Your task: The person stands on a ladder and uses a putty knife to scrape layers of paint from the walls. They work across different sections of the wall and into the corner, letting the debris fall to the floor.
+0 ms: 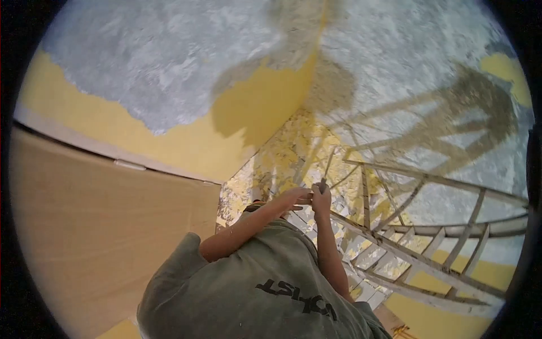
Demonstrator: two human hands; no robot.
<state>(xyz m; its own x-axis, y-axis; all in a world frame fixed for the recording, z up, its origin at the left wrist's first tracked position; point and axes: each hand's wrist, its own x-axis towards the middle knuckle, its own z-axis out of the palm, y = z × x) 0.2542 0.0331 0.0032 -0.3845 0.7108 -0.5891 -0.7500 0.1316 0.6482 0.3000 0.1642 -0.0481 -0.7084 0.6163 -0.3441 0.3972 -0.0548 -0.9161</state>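
In front of my shirt, my right hand (320, 200) is closed around the dark handle of a slim scraper-like tool (329, 165), its narrow end pointing up and away from me. The exact kind of tool is too small to make out. My left hand (297, 197) reaches across from the left, fingers stretched and slightly apart, tips right beside my right hand. Beyond them, yellow and pale flakes of paint (276, 155) litter the floor.
A wooden stepladder (446, 263) stands close on my right. Ahead, the walls show bare grey patches (169, 51) and leftover yellow paint (262, 96), with shadows across them. A tan panel (113, 226) with a ledge along its top is at my left.
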